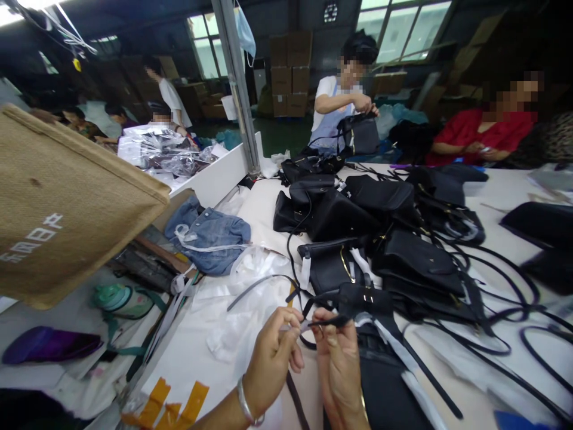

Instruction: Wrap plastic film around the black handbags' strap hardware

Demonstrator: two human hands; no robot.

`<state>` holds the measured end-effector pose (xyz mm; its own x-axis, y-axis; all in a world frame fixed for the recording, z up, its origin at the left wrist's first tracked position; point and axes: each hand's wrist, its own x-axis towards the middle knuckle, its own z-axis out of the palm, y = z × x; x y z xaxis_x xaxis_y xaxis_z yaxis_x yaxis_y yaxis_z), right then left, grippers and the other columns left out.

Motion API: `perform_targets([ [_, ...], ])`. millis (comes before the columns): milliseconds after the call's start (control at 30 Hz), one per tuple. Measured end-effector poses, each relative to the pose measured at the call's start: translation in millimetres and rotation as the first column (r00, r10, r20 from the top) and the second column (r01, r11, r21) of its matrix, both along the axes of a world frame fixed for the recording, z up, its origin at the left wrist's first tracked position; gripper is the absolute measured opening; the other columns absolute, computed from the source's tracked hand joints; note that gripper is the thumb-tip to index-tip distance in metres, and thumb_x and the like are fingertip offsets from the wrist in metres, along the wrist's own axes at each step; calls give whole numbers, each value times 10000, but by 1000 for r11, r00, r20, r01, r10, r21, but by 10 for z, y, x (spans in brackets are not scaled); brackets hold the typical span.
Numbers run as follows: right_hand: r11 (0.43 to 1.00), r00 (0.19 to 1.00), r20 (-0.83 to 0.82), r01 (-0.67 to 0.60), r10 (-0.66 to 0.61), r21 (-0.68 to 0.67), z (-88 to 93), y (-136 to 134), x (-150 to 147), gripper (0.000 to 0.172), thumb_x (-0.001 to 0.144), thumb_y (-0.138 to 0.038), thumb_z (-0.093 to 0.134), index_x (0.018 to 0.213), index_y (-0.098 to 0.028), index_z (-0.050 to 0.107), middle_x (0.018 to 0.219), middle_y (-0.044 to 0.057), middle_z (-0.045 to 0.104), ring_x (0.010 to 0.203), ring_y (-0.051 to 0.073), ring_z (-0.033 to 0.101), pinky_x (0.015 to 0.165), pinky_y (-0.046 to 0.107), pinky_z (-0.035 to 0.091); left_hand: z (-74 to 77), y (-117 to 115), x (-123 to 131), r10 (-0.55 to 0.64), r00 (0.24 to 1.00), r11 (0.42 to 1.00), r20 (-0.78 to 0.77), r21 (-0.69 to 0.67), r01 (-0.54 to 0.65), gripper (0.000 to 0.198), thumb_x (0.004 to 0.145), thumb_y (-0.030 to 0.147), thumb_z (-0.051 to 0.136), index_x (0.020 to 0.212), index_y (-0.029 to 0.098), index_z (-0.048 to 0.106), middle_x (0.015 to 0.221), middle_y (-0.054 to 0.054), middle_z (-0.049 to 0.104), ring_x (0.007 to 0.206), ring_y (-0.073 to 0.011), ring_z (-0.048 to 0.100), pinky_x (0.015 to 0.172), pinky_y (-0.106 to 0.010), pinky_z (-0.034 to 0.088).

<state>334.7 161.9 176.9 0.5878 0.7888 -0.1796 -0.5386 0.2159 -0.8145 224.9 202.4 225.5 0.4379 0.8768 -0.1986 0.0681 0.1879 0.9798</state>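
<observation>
My left hand is closed in a pinch on the pale wrapped end of a thin black bag strap. My right hand is closed too, fingers pinching the same strap just to the right. The strap runs to a black handbag lying under my right hand, with white wrapping strips across it. A silver bangle sits on my left wrist.
A heap of black handbags with loose straps covers the white table. A burlap bag hangs at left above folded denim. Orange tape strips lie near the front edge. Other people work at the far side.
</observation>
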Motion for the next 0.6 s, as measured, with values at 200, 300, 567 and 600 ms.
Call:
perform_targets([
  [200, 999, 980, 199, -11, 20, -45, 9, 196, 143, 269, 819, -353, 610, 1044, -221, 549, 1068, 79, 636, 982, 224, 591, 901, 433, 435, 36, 248, 219, 107, 956, 960, 274, -278, -28, 181, 849, 364, 527, 869, 205, 445, 1043, -14, 554, 432, -25, 506, 376, -175, 384],
  [300, 995, 950, 302, -47, 73, -92, 22, 249, 239, 274, 820, -347, 605, 1052, -211, 553, 1065, 85, 640, 956, 216, 600, 871, 393, 453, 6, 347, 293, 114, 947, 952, 299, -306, -18, 204, 828, 363, 564, 854, 194, 453, 973, -4, 577, 424, -14, 479, 380, -161, 370],
  [567, 982, 945, 301, -76, 125, -172, -134, 319, 355, 234, 764, -329, 667, 886, -213, 505, 807, 5, 635, 788, 167, 597, 742, 280, 450, -341, 401, 346, -1, 980, 948, 200, -310, 65, 258, 812, 402, 565, 858, 187, 430, 736, 26, 565, 388, -40, 476, 358, -156, 357],
  [600, 980, 947, 300, -62, 118, -188, -166, 326, 360, 228, 769, -334, 662, 852, -212, 489, 764, -9, 620, 750, 155, 586, 712, 265, 441, -372, 420, 322, -49, 986, 951, 157, -294, 94, 263, 812, 412, 554, 879, 190, 430, 718, 30, 560, 378, -51, 483, 350, -164, 358],
])
